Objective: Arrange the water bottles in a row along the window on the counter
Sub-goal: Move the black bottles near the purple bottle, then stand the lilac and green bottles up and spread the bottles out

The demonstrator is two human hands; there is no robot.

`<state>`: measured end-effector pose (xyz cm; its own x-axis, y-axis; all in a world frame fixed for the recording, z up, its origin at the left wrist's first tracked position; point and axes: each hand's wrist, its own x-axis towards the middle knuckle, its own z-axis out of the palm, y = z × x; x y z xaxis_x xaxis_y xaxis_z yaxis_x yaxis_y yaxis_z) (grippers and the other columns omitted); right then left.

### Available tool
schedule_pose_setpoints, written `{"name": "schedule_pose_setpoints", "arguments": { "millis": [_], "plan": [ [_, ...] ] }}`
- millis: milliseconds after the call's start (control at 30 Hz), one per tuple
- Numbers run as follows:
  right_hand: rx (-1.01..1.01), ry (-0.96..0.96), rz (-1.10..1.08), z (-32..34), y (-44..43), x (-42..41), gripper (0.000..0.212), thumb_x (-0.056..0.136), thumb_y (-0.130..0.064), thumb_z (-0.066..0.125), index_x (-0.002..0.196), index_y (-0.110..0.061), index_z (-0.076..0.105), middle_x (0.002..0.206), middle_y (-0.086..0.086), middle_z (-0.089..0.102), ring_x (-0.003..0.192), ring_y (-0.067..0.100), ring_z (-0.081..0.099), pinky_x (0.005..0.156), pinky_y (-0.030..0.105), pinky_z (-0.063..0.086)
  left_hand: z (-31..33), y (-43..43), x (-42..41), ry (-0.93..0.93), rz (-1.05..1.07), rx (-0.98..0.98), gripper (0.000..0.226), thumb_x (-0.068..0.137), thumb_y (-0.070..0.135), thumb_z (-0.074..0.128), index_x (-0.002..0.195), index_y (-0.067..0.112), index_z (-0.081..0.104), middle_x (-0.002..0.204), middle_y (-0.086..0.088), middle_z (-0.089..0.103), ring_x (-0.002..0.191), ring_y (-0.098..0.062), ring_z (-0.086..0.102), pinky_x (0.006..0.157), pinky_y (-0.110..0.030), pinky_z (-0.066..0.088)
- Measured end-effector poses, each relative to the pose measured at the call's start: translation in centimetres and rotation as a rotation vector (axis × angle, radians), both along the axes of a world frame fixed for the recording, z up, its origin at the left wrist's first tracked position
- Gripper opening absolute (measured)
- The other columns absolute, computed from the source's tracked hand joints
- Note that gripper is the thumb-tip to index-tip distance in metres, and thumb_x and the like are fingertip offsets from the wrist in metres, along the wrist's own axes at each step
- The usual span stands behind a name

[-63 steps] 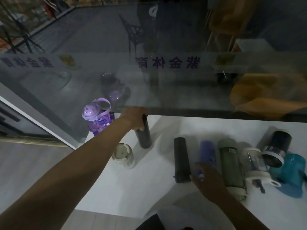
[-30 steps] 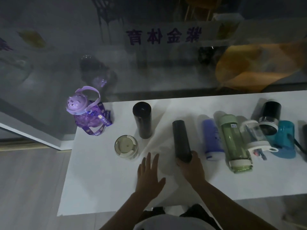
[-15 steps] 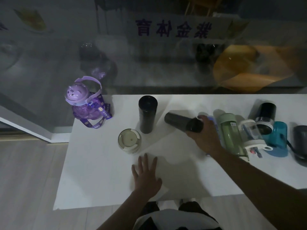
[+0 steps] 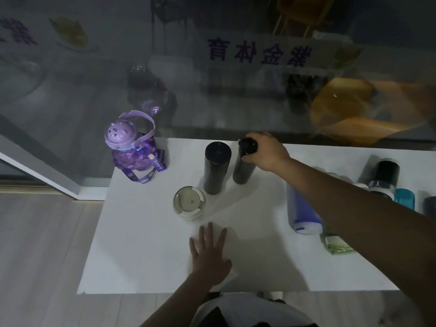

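Note:
A purple cat-lidded bottle [image 4: 131, 151] stands at the counter's back left corner by the window. To its right a black flask [image 4: 215, 167] stands upright. My right hand [image 4: 265, 153] grips the top of a second black flask [image 4: 243, 169], which stands upright just right of the first. A short cream bottle [image 4: 188, 204] stands in front of them. My left hand [image 4: 210, 254] lies flat on the white counter [image 4: 141, 256], fingers spread. A blue bottle [image 4: 300, 214] and a green bottle [image 4: 336, 244] lie on their sides under my right forearm.
At the right edge are a black-and-silver bottle [image 4: 385, 177], a teal bottle [image 4: 404, 199] and a dark bottle [image 4: 429, 205], partly hidden by my arm. The glass window [image 4: 236, 90] runs along the counter's far edge. Wooden floor [image 4: 42, 244] lies beyond the left edge.
My right hand lifted the second black flask from lying on the counter and stood it upright beside the first flask near the window. My left hand stayed flat on the counter.

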<state>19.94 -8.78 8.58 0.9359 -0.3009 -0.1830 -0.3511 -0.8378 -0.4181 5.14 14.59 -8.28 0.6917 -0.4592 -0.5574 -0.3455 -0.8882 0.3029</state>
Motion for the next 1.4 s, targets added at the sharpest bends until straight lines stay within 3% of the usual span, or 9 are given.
{"name": "schedule_pose_setpoints", "arguments": {
  "millis": [200,433,700,900,967,1067,1167,1267,1400],
  "plan": [
    [-0.016,0.023,0.027,-0.1,-0.4,-0.1,0.061,0.067,-0.031,0.082,0.122,-0.027,0.055,0.128,0.006,0.052,0.108,0.031,0.057,0.088,0.039,0.05,0.2,-0.2,0.3,-0.01,-0.01,0.025,0.087,0.09,0.049,0.049,0.153,0.037,-0.009,0.159,-0.007,-0.029,0.145,-0.032,-0.029,0.116,-0.061,-0.007],
    [0.137,0.027,0.05,0.8,-1.8,-1.6,0.094,0.064,-0.038,0.085,0.144,-0.025,0.038,0.144,0.006,0.045,0.126,0.029,0.048,0.101,0.042,0.045,1.7,-2.8,0.7,0.014,0.125,-0.02,0.08,0.088,0.051,0.051,0.153,0.037,0.007,0.163,-0.005,-0.014,0.149,-0.031,-0.015,0.119,-0.057,0.0],
    [0.152,-0.064,-0.138,0.8,-10.6,-12.7,0.065,0.085,-0.047,0.066,0.142,-0.03,0.039,0.148,-0.001,0.042,0.128,0.025,0.047,0.104,0.042,0.044,5.5,-12.0,0.6,0.076,0.256,-0.283,0.081,0.085,0.056,0.058,0.152,0.038,0.016,0.162,-0.001,0.011,0.149,-0.026,0.009,0.119,-0.048,0.017],
    [0.086,-0.001,-0.154,-4.4,-17.6,-23.7,0.04,0.089,-0.042,0.051,0.117,-0.014,0.056,0.106,0.009,0.063,0.092,0.028,0.064,0.077,0.045,0.056,6.8,-20.6,-2.4,0.285,0.442,-0.485,0.105,0.068,0.069,0.069,0.153,0.031,0.019,0.157,0.0,0.028,0.142,-0.026,0.029,0.113,-0.052,0.029],
    [0.109,0.026,-0.151,-6.7,-18.7,-26.5,0.05,0.087,-0.048,0.048,0.122,-0.013,0.054,0.112,0.01,0.062,0.094,0.03,0.064,0.076,0.044,0.057,5.8,-22.8,-3.4,0.297,0.539,-0.513,0.114,0.056,0.077,0.072,0.149,0.033,0.023,0.149,0.001,0.04,0.135,-0.026,0.042,0.107,-0.053,0.04],
    [0.154,0.081,-0.22,-7.8,-19.1,-29.0,0.066,0.079,-0.054,0.061,0.135,-0.024,0.043,0.133,0.003,0.053,0.118,0.026,0.055,0.093,0.049,0.051,2.6,-25.4,-4.3,0.289,0.684,-0.538,0.11,0.046,0.081,0.076,0.137,0.035,0.034,0.126,0.001,0.057,0.112,-0.023,0.059,0.089,-0.05,0.055],
    [0.187,0.087,-0.179,-7.8,-19.9,-29.9,0.066,0.082,-0.041,0.068,0.139,-0.019,0.042,0.143,0.007,0.045,0.13,0.027,0.045,0.105,0.049,0.041,3.5,-27.4,-5.2,0.269,0.812,-0.558,0.093,0.056,0.065,0.079,0.133,0.03,0.038,0.12,0.001,0.055,0.105,-0.022,0.057,0.087,-0.045,0.054],
    [0.221,0.079,-0.122,-8.0,-21.5,-30.3,0.065,0.085,-0.038,0.065,0.142,-0.021,0.039,0.145,0.005,0.043,0.132,0.025,0.041,0.107,0.045,0.038,4.2,-28.5,-5.6,0.253,0.92,-0.598,0.062,0.073,0.032,0.082,0.122,0.027,0.044,0.107,0.003,0.056,0.087,-0.011,0.057,0.065,-0.021,0.047],
    [0.277,0.022,-0.047,-7.8,-23.0,-30.3,0.056,0.086,-0.038,0.065,0.136,-0.02,0.045,0.134,0.006,0.05,0.121,0.024,0.049,0.098,0.037,0.042,4.6,-28.1,-5.7,0.2,0.95,-0.605,0.071,0.069,0.017,0.086,0.127,0.018,0.046,0.102,0.004,0.054,0.083,-0.007,0.056,0.059,-0.017,0.044]
  ]
}}
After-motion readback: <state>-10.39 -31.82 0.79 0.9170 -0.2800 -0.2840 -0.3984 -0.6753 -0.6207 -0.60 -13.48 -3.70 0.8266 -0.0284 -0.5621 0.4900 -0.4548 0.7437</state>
